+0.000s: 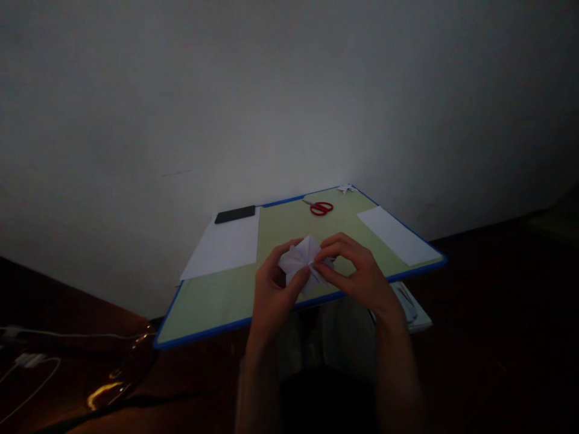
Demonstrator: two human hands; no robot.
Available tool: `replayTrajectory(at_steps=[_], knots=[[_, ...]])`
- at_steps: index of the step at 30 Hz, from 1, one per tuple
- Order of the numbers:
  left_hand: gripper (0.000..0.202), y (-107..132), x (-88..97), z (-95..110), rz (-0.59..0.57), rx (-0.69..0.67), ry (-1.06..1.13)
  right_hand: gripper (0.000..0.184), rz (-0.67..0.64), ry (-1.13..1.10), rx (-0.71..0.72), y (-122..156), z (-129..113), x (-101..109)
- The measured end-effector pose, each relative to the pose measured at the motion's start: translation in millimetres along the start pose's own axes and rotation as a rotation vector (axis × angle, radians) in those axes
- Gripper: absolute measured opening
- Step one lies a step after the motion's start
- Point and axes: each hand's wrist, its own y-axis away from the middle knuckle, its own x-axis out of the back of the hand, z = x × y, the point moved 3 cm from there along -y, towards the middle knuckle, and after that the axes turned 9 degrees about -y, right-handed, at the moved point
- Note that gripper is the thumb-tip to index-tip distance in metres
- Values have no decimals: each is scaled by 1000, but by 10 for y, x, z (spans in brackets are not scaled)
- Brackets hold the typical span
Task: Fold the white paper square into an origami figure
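A small white folded paper piece is held above the near edge of a green board with a blue rim. My left hand pinches its lower left side, thumb on top. My right hand pinches its right side with curled fingers. Both hands are closed on the paper.
On the board lie a white sheet at the left with a black phone at its far end, red scissors at the back, another white sheet at the right, and a small folded paper shape at the far corner. White cables lie at the left.
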Motion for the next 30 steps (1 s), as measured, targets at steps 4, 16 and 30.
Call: replayTrajectory(at_steps=[4, 16, 30], knots=[[43, 8, -35, 10, -19, -3, -18, 13, 2, -2, -48, 6, -6, 7], [41, 10, -54, -25, 25, 3, -61, 12, 41, 7, -90, 4, 4, -44], [37, 26, -20, -3, 40, 41, -34, 5, 86, -4, -166, 38, 12, -18]])
